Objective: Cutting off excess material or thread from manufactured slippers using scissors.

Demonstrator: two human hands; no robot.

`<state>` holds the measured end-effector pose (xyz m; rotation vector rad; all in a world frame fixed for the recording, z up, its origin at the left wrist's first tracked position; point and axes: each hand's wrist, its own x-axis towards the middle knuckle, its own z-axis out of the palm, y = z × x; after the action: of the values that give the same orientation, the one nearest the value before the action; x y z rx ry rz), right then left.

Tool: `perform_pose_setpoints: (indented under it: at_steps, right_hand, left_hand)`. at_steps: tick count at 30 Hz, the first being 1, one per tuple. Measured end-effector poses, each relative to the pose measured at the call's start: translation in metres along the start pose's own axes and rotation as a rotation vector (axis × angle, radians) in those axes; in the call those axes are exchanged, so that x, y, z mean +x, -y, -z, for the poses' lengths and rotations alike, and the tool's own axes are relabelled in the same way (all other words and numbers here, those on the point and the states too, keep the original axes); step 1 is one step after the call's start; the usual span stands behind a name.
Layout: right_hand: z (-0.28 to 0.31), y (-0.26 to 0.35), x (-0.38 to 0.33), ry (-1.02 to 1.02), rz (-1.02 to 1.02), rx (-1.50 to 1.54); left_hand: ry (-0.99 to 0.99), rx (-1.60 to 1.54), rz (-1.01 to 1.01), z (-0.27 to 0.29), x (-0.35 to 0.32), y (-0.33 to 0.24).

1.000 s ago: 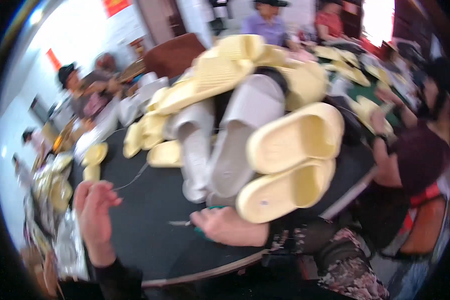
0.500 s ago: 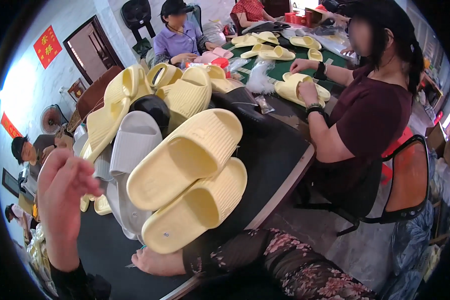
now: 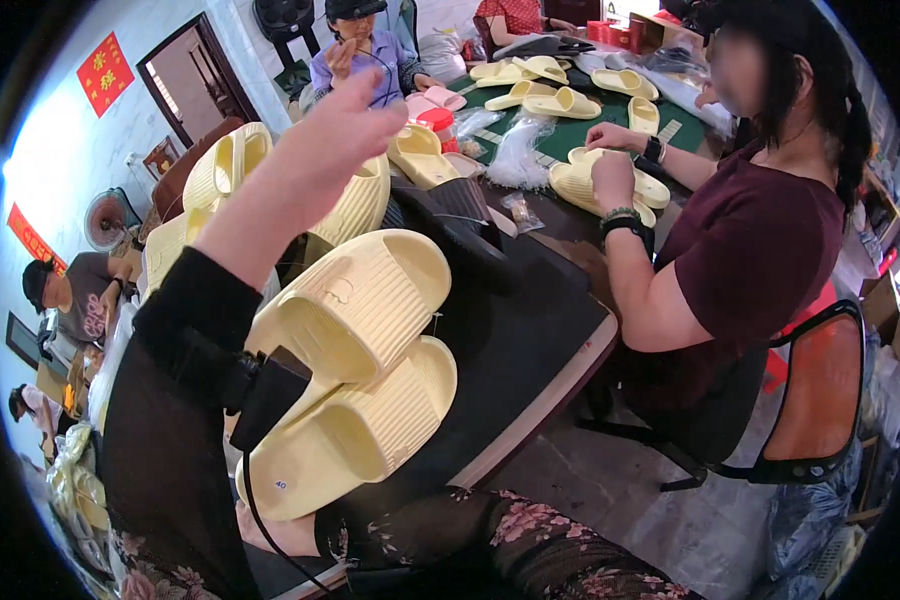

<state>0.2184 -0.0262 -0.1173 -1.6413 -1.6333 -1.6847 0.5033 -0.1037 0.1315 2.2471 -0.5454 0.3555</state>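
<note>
Hovering at eleven o'clock, the left hand (image 3: 315,150) is looking loosely spread, holding nothing visible. The nearest two slippers (image 3: 370,300) are lying toward eight; at seven, the right hand (image 3: 284,532) is hiding, its grip I cannot tell. Perhaps it is reaching over, calling next for careful clearance.

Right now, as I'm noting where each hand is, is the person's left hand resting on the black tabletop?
No, the left hand is raised in the air, well above the black tabletop.

Matt, ribbed, rubbery-looking yellow slippers (image 3: 368,296), smooth black tabletop (image 3: 520,335), sheer floral cloth sleeve (image 3: 545,530), glossy crinkled plastic bags (image 3: 813,525)
</note>
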Motion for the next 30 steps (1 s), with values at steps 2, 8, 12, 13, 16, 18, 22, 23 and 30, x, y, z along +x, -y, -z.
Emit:
perform_pose_setpoints:
  at_steps: [2,8,12,13,16,18,22,23,30]
  right_hand:
    - [0.001,0.007,-0.007,-0.074,-0.597,0.302]
    - [0.032,-0.041,0.008,0.121,-0.429,0.397]
    - [0.032,-0.046,0.018,0.309,-0.376,0.632]
    - [0.029,-0.041,0.020,0.342,-0.368,0.669]
    - [0.018,-0.037,0.021,0.336,-0.330,0.860]
    - [0.026,-0.053,0.027,0.537,-0.268,1.011]
    - [0.037,-0.066,0.032,0.518,-0.281,1.048]
    - [0.036,-0.065,0.031,0.544,-0.263,1.002]
    - [0.042,-0.071,0.038,0.666,-0.127,0.934]
  left_hand:
    - [-0.034,-0.156,0.197,-0.020,-0.007,-0.014]
    - [-0.018,0.028,0.314,0.033,-0.053,-0.006]
    - [-0.209,0.029,0.414,0.102,-0.101,0.008]
    - [-0.273,0.068,0.400,0.122,-0.119,0.012]
    - [-0.342,0.199,0.475,0.183,-0.178,0.031]
    - [-0.447,0.353,0.521,0.215,-0.235,0.046]
    - [-0.509,0.582,0.744,0.270,-0.342,0.093]
    - [-0.545,0.629,0.779,0.270,-0.360,0.094]
    - [-0.518,0.630,0.811,0.273,-0.444,0.151]
